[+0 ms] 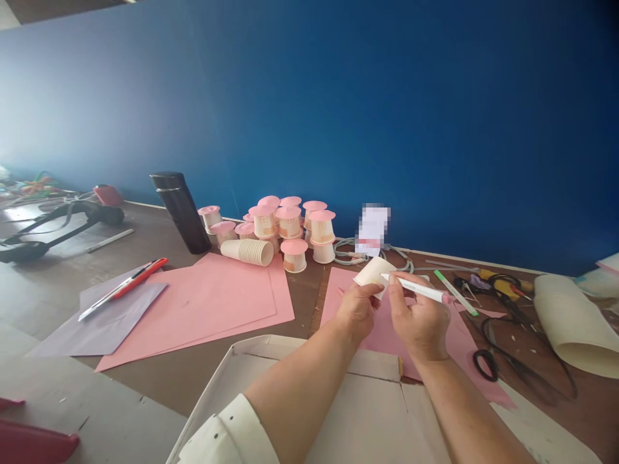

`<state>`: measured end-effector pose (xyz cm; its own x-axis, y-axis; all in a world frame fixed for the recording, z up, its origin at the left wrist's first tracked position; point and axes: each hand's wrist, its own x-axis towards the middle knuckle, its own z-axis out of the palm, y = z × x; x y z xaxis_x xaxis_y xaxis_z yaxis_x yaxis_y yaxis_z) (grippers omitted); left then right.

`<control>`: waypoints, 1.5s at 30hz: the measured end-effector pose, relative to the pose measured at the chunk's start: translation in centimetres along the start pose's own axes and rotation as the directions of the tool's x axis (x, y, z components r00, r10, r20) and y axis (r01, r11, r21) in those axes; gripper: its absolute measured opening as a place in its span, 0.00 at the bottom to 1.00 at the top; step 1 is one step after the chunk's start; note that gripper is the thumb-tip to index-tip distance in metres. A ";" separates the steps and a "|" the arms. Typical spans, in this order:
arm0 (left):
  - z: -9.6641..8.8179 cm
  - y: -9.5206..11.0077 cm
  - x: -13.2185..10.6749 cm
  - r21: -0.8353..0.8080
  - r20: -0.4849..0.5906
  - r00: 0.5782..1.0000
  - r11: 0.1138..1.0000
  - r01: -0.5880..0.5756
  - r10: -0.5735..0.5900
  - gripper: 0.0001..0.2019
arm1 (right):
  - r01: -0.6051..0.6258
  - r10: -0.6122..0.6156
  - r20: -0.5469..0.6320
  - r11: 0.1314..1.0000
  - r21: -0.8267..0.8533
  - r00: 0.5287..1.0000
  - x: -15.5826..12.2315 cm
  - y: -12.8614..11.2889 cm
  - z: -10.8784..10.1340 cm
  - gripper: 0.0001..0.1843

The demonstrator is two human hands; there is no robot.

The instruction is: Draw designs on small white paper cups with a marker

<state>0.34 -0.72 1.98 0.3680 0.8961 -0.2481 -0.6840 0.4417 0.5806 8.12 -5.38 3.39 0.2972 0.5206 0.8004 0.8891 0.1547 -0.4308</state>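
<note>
In my left hand [358,310] is a white paper cup [373,270], tilted on its side above the pink paper [387,328]. My right hand [422,322] grips a white marker [418,288] with a pink end. Its tip points left and meets or nearly meets the cup's side; actual contact I cannot make out. Behind and to the left stand several small cups with pink round tops [294,254], some stacked in two layers. A nested stack of plain paper cups [246,252] lies in front of them.
A red box cutter [140,278] rests on grey-purple paper [106,328], beside pink sheets [217,303]. A black bottle [181,212] stands at the back left. Black-handled scissors [485,365], a green-ended marker [455,292] and a large paper roll [575,322] lie right. A carton [271,348] fills the front.
</note>
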 end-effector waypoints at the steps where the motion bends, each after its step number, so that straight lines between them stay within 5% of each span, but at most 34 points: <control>1: 0.0 -0.1 0.0 0.000 0.009 1.000 1.000 -0.007 0.007 0.15 | 0.003 -0.003 0.000 1.000 -0.002 1.000 0.0 0.0 0.0 0.14; 25: 0.2 0.1 -0.7 0.007 0.057 0.998 1.000 -0.005 0.004 0.16 | 0.067 -0.069 -0.037 0.996 -0.052 0.997 0.1 0.3 0.4 0.11; 45: 0.5 0.3 -0.7 -0.079 0.019 0.999 0.996 0.036 -0.035 0.14 | -0.022 0.022 0.003 0.998 -0.063 1.000 0.1 0.4 0.4 0.15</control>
<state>0.21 -1.25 2.67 0.4034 0.8792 -0.2534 -0.7181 0.4758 0.5078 8.40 -4.87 3.14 0.3156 0.5260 0.7897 0.9026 0.0905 -0.4209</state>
